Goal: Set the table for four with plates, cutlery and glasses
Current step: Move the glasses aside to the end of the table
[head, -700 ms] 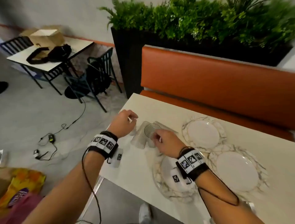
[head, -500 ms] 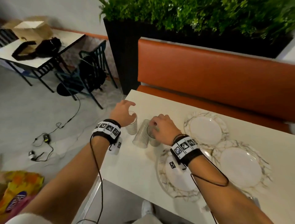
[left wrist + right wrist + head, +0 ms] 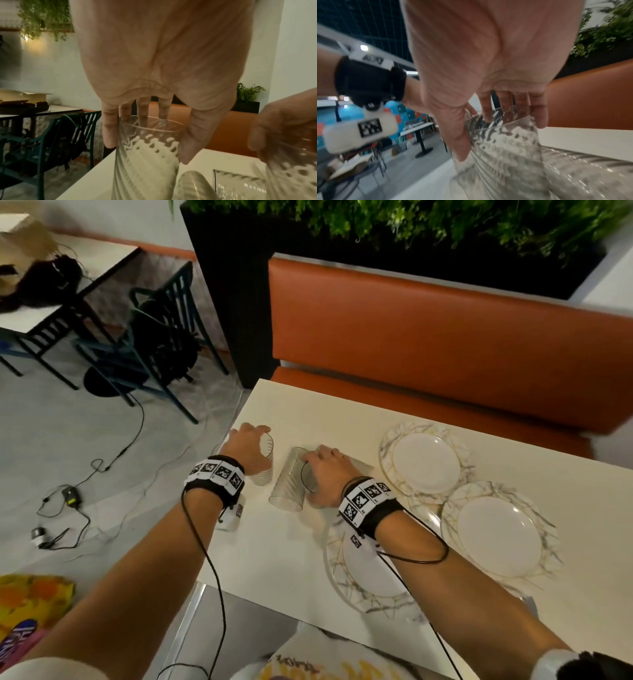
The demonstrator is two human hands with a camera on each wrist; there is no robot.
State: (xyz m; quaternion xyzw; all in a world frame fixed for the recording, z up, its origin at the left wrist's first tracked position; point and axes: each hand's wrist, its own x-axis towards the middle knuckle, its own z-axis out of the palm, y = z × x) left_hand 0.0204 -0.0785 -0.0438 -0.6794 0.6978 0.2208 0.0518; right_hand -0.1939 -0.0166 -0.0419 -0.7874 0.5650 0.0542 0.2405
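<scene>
The left hand (image 3: 249, 451) curls its fingers and thumb around the rim of a clear ribbed drinking glass (image 3: 264, 463) standing upright near the left end of the pale cream bench (image 3: 274, 546), and the right hand (image 3: 330, 474) grips a second clear ribbed glass (image 3: 503, 142) in the same way, thumb on one side and fingers over the rim; in the wrist view this one leans a little. Between the two hands a third clear ribbed glass (image 3: 289, 481) lies on its side on the bench, just beside the right hand's glass. The step in hand looks like picking up glasses to carry them to the place settings, and it would go best if each glass were lifted straight up so the one lying down is not knocked into rolling toward the bench edge, which is near. Gripping lower on the wall rather than over the lip would keep fingers off the drinking edge and give a surer hold, since ribbed glass like this is probably slippery and breakable. The glasses are transparent, spiral-ribbed tumblers, slightly tapered. To the right lie three white round plates with marbled gold-veined rims (image 3: 426, 462), close together; no cutlery shows
</scene>
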